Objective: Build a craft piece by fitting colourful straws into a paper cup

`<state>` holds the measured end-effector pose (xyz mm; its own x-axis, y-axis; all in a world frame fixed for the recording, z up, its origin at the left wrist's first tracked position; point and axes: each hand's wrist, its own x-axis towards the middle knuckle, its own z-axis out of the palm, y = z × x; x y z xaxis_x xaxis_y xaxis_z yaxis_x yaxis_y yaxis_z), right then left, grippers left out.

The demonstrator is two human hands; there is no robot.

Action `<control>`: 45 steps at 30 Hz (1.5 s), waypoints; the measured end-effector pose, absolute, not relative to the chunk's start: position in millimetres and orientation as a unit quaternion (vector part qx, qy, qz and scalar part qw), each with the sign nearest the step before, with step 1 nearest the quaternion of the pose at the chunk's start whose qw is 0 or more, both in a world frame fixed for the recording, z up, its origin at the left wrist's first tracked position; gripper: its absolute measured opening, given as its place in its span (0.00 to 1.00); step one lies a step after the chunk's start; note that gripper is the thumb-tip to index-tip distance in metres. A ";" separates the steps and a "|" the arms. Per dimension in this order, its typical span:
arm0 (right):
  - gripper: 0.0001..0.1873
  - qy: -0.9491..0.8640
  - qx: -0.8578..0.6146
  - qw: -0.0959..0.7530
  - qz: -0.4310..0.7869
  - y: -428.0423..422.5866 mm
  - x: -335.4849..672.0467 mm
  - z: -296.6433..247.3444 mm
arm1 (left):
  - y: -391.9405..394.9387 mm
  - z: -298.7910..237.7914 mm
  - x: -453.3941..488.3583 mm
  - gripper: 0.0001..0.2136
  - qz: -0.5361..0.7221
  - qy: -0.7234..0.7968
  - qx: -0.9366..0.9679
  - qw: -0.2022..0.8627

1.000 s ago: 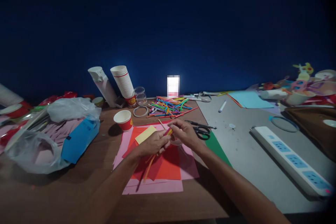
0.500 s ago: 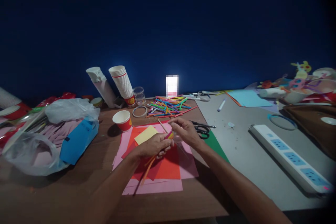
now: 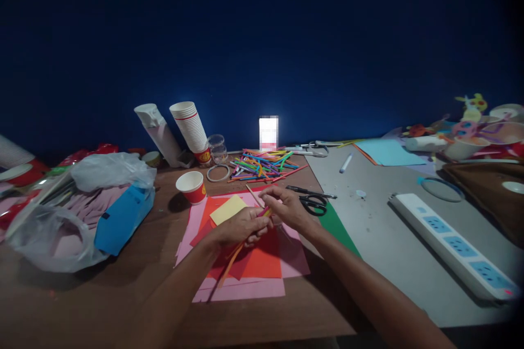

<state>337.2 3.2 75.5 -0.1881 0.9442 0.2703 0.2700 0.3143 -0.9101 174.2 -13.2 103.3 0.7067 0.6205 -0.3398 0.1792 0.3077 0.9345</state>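
My left hand [image 3: 243,225] is closed round a thin bundle of coloured strips, whose orange ends [image 3: 229,268] hang out below the fist toward me. A pink and yellow end [image 3: 266,211] pokes out at the top, by my left thumb. Over that end my right hand [image 3: 284,207] has its fingers bent and the fingertips pressed in; the exact grip is partly hidden. A thin wooden stick [image 3: 252,194] slants up beside the fingers; I cannot tell if it is held. Underneath lie red-orange [image 3: 266,259] and pink [image 3: 262,289] sheets with a small pale yellow piece [image 3: 227,209].
Black scissors [image 3: 314,205] lie right of my right hand on a green sheet [image 3: 339,232]. Beyond are a heap of coloured sticks [image 3: 262,166], a paper cup [image 3: 190,187] and stacked cups [image 3: 190,128]. A plastic bag [image 3: 49,240] is at left, a power strip [image 3: 454,248] at right.
My right hand has shifted slightly left and inward, its fingertips closer to the bundle's top end. My left hand stays nearly still with the same strips.
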 end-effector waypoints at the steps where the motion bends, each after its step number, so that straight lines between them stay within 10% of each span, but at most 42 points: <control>1: 0.11 -0.673 -0.452 0.451 0.374 3.3 337.0 75.0 | -13.3 103.0 174.5 0.09 0.153 0.351 0.567 0.730; 45: 0.15 -0.618 -0.392 0.438 0.522 0.8 337.5 73.7 | -15.9 128.9 162.8 0.14 0.170 0.342 0.575 0.724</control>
